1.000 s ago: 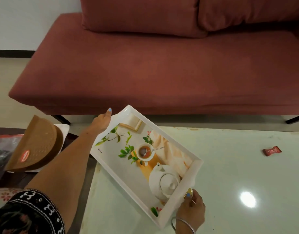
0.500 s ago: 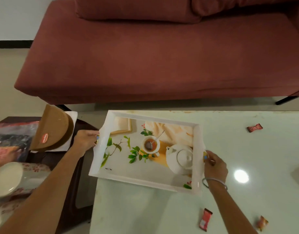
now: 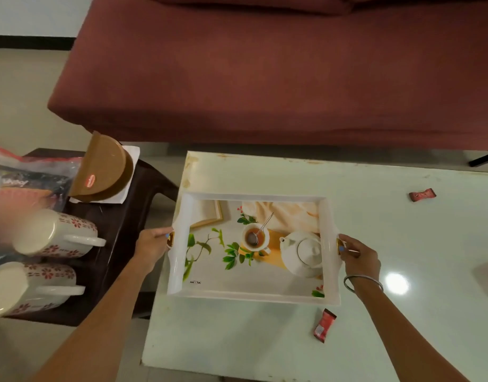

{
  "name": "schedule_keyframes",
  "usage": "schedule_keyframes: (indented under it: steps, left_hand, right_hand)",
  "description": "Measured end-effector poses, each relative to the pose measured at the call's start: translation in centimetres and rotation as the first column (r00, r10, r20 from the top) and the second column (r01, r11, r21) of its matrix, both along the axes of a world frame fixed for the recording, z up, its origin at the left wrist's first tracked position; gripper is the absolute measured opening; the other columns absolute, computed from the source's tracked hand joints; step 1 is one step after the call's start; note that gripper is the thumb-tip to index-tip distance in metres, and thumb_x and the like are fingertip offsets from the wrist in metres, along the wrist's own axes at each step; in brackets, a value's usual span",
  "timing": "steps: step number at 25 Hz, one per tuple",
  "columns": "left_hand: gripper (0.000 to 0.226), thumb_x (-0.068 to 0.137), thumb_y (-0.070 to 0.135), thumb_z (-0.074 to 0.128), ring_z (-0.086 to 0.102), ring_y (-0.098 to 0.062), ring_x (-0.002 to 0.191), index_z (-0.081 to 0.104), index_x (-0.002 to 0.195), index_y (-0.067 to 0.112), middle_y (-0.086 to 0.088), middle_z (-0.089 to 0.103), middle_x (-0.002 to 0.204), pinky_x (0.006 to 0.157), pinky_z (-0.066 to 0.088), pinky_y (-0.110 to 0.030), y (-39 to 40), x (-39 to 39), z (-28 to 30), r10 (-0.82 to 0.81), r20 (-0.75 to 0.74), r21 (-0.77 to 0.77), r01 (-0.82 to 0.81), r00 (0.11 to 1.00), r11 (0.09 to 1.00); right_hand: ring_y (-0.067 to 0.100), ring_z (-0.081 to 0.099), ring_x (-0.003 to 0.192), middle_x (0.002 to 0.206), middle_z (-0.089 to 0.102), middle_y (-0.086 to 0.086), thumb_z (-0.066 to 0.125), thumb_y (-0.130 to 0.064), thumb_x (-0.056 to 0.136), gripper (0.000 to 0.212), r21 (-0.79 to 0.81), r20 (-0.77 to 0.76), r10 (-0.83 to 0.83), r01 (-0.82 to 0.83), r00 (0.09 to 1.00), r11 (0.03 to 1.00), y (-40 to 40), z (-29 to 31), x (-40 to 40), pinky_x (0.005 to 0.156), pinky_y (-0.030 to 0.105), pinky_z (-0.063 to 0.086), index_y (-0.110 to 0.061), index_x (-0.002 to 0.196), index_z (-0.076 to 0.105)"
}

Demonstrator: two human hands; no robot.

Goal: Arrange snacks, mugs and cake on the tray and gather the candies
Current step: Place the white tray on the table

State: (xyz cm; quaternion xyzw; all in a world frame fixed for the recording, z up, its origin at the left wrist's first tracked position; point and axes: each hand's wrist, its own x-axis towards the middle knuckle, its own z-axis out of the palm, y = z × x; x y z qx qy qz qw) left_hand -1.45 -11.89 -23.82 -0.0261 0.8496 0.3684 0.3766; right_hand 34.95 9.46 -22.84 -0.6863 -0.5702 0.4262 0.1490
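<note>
both hands, left hand (image 3: 152, 245) and right hand (image 3: 359, 256), grip the tray (image 3: 253, 295), seemingly resting flat.

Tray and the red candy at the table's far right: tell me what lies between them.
Nothing: the head view shows only bare white table between the tray and that red candy.

Small dark brand mark, partly legible, on tray (image 3: 179, 271) floor.
</note>
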Motion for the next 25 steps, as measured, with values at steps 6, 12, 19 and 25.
schedule_keyframes:
  steps: [6,12,19,25]
  left_hand:
    - [0.024,0.083,0.004,0.063,0.063,-0.030,0.099,0.067,0.106,0.008,-0.016,0.064,0.113,0.091,0.051,-0.051,0.6,-0.1,-1.4,0.007,-0.034,0.001,-0.007,0.999,1.000]
    - [0.024,0.084,0.003,0.061,0.062,-0.031,0.103,0.066,0.108,0.007,-0.016,0.063,0.116,0.093,0.050,-0.051,0.8,-0.2,-1.4,0.021,-0.032,-0.007,-0.021,0.999,1.000]
    - [0.025,0.087,0.010,0.057,0.060,-0.018,0.081,0.066,0.110,0.013,-0.010,0.065,0.109,0.073,0.051,-0.034,1.0,1.5,0.1,0.005,-0.088,-0.012,-0.006,0.996,1.000]
    - [0.036,0.092,0.014,0.050,0.054,-0.031,0.116,0.051,0.128,0.011,-0.015,0.056,0.130,0.095,0.044,-0.040,0.0,5.3,6.6,-0.118,-0.177,0.042,0.128,0.977,0.991]
  right_hand:
    - [0.025,0.061,0.084,0.096,0.066,0.010,0.063,-0.003,0.083,0.027,-0.024,0.009,-0.005,0.005,1.000,1.000,-0.3,-2.2,0.4,0.085,0.030,0.046,-0.016,0.106,0.070]
    - [0.023,0.060,0.083,0.099,0.067,0.011,0.062,-0.005,0.084,0.025,0.006,0.048,0.002,-0.002,0.999,1.000,-0.4,-2.5,0.2,0.085,0.032,0.047,-0.016,0.105,0.069]
    - [0.032,0.057,0.110,0.122,0.059,0.018,0.059,-0.009,0.088,0.040,0.086,0.120,-0.033,0.023,0.992,0.996,-0.9,-2.2,-1.1,0.096,0.043,0.045,-0.012,0.127,0.052]
    - [0.037,0.054,0.117,0.129,0.056,0.020,0.056,-0.017,0.090,0.044,0.162,0.094,0.116,-0.130,0.989,0.978,-2.5,3.1,-3.7,0.096,0.043,0.043,-0.008,0.131,0.046]
